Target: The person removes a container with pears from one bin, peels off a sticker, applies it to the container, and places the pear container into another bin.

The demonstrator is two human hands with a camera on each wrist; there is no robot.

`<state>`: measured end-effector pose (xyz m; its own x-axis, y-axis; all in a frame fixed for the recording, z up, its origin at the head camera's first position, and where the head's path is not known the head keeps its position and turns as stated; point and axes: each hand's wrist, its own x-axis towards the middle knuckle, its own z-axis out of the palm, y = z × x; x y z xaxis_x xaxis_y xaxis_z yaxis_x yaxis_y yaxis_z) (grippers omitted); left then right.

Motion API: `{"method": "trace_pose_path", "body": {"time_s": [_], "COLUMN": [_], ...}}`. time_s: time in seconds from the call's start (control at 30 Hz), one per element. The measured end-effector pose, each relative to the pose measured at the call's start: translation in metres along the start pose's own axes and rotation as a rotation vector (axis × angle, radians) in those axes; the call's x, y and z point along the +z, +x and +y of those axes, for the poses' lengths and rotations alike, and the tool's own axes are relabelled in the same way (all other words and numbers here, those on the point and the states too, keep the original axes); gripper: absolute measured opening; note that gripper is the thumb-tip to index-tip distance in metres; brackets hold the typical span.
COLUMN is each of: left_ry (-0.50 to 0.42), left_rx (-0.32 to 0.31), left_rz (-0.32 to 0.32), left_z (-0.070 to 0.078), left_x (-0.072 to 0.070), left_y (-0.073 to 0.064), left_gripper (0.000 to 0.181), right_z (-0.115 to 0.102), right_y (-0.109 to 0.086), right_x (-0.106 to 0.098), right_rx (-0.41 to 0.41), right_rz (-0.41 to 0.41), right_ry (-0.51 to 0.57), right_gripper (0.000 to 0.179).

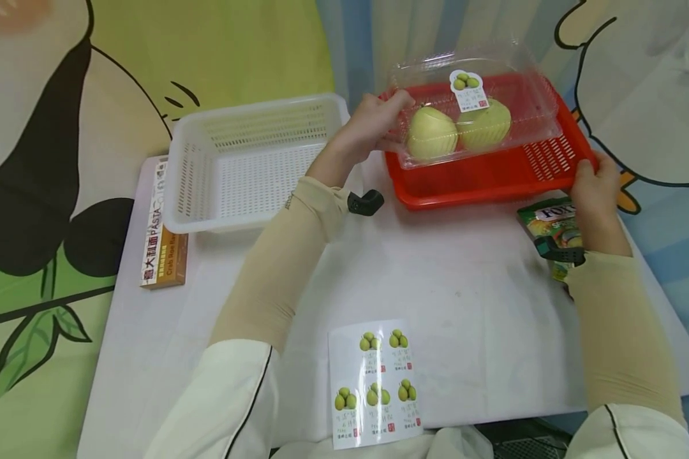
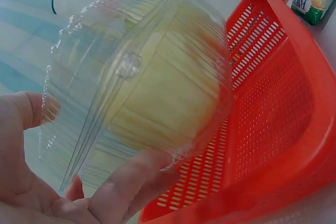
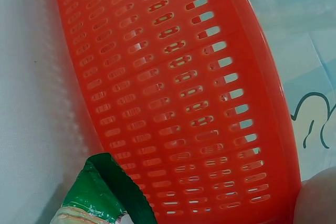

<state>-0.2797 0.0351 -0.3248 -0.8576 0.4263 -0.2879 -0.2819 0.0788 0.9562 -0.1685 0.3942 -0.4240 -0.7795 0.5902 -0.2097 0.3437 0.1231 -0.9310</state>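
My left hand (image 1: 373, 124) grips the left end of a clear plastic clamshell box (image 1: 531, 121), with the thumb on one side and fingers underneath. Inside are two pale yellow-green pears (image 1: 432, 134), and a white sticker (image 1: 471, 94) with printed fruit is on the lid. Below and behind the box is a red plastic basket (image 1: 471, 188), tilted up on its far side. My right hand (image 1: 598, 182) holds that basket by the rim at its right end. In the left wrist view the box (image 2: 157, 87) hangs beside the slotted basket wall (image 2: 273, 124).
A white basket (image 1: 252, 185) stands at the left beside a pasta box (image 1: 163, 242). A green packet (image 1: 551, 220) lies under my right wrist. The sticker sheet (image 1: 373, 389) lies at the table's (image 1: 465, 344) near edge. A printed curtain (image 1: 252, 44) hangs behind.
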Motion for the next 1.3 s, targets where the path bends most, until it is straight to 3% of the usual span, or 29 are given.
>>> {"method": "trace_pose_path", "body": {"time_s": [0.17, 0.33, 0.5, 0.77, 1.03, 1.3], "left_ry": [0.021, 0.068, 0.138, 0.203, 0.23, 0.262], "left_rx": [-0.035, -0.105, -0.152, -0.21, -0.228, -0.281], "left_rz": [-0.002, -0.027, -0.012, 0.008, 0.014, -0.001], "left_z": [-0.008, -0.012, -0.012, -0.015, -0.014, -0.019], "left_x": [0.005, 0.013, 0.021, 0.028, 0.035, 0.04], "left_y": [0.013, 0.029, 0.04, 0.044, 0.046, 0.049], "left_gripper": [0.025, 0.033, 0.04, 0.069, 0.073, 0.078], "right_z": [0.003, 0.004, 0.004, 0.004, 0.001, -0.001], "right_y": [0.0, 0.001, 0.001, -0.003, -0.004, -0.005], "right_x": [0.005, 0.005, 0.002, 0.002, 0.004, 0.004], "right_rx": [-0.003, -0.001, 0.004, -0.002, -0.034, -0.034], "right_rz": [-0.006, 0.003, -0.013, -0.036, -0.039, -0.029], "right_ry": [0.0, -0.026, 0.006, 0.068, 0.109, 0.063], "right_gripper": [0.051, 0.052, 0.052, 0.053, 0.05, 0.051]}}
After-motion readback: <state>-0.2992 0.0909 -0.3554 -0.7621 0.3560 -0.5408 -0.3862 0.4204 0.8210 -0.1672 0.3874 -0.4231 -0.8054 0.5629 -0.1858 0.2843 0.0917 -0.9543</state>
